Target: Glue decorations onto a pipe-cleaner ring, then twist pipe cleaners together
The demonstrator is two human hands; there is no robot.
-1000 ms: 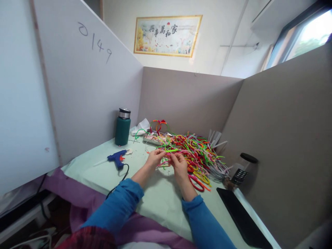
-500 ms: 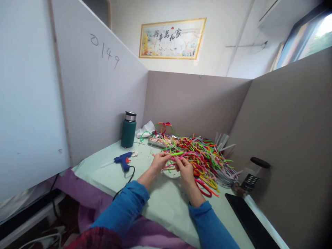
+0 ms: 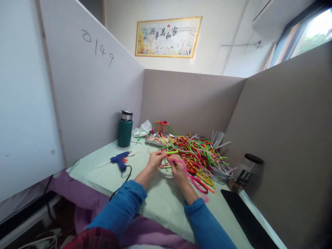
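Observation:
Close together over the table, both hands work at the near edge of a heap of coloured pipe cleaners (image 3: 197,147). My left hand (image 3: 155,161) pinches a bright yellow-green pipe cleaner (image 3: 172,152), whose short straight end points right. Closed fingers of my right hand (image 3: 177,170) grip a pink pipe cleaner (image 3: 184,166), which trails over the back of the hand towards the lower right. The fingertips almost meet, and I cannot tell whether the two pieces touch. Beneath the hands a small pale round thing (image 3: 166,174) is partly hidden.
A blue glue gun (image 3: 120,161) with a black cord lies left. A green bottle (image 3: 125,129) stands behind it. At the back are a metal tray (image 3: 155,141) and white tissue (image 3: 143,128). A clear black-lidded jar (image 3: 246,173) and a black flat panel (image 3: 241,214) are right.
The pink pipe cleaner now loops across my right hand and down to the right, with its end blurred. Both hands stay close together. The whole view has shifted slightly.

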